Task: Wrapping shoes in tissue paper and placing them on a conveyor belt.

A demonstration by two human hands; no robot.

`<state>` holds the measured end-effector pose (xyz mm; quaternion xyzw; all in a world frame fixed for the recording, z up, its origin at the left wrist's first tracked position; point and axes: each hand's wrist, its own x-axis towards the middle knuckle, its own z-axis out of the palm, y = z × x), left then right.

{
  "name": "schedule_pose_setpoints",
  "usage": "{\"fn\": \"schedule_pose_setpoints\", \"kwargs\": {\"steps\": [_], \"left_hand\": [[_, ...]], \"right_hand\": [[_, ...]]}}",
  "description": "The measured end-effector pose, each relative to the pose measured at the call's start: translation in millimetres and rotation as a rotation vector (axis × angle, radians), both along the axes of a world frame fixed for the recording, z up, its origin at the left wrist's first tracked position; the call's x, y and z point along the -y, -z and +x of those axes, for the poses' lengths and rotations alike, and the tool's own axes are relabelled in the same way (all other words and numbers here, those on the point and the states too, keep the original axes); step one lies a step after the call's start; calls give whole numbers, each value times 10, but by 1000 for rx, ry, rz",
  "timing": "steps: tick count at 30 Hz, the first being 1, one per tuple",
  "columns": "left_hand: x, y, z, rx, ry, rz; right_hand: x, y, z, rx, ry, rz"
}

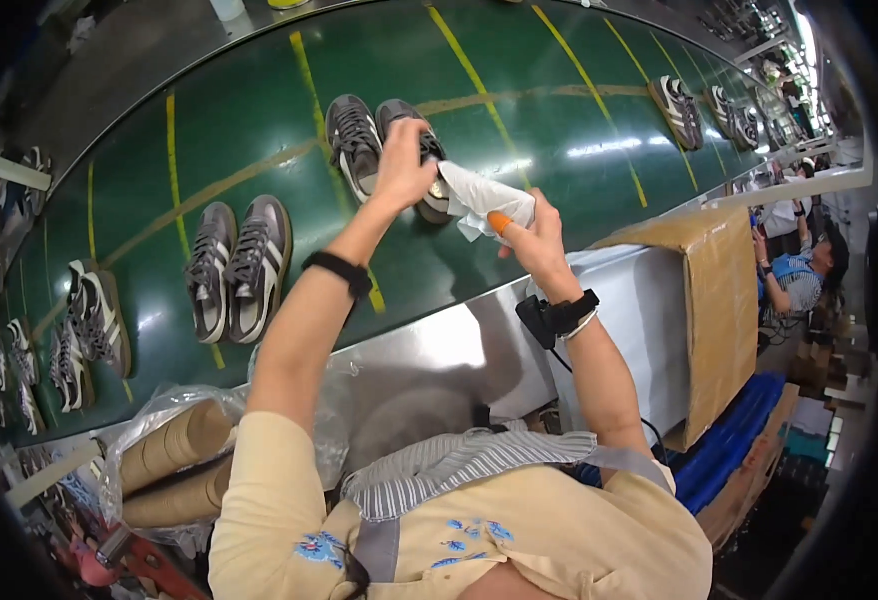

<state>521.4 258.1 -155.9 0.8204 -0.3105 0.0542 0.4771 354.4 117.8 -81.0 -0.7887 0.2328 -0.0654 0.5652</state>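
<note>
Left hand (404, 172): is curling over a grey shoe (395, 110), grip unclear. Right hand (537, 242): is pinching a white sheet (481, 197) between both hands. Matching shoe (352, 132): is resting left of left hand.

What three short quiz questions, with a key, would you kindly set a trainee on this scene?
1. True or false: the left hand is inside a cardboard box.
2. Which item does the right hand hold? A) a pair of scissors; B) a crumpled white sheet; C) a brush.
3. Fill in the colour: the right thumb wears an ____ cover.

Key: 1. False; it is at a grey shoe. 2. B. 3. Orange.
</note>
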Motion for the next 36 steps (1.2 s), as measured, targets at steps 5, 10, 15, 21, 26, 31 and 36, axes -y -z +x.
{"fn": "schedule_pose_setpoints", "kwargs": {"steps": [5,10,15,21,26,31,36], "left_hand": [[263,224,478,201,260,371],[99,168,818,193,549,360],[72,201,824,47,585,207],[-51,262,779,21,546,160],[-2,223,591,238,431,93],[-987,-274,347,319,106,231],[-2459,-372,-370,-86,-428,521]], "right_hand": [[266,-5,423,-259,-32,174],[401,-51,666,-387,-130,39],[149,246,755,-245,-189,-732],[-256,592,948,48,-309,-1046],[-279,964,1079,39,-311,-1024],[35,966,1203,-3,-568,-779],[429,1187,1532,-285,-387,-1009]]}}
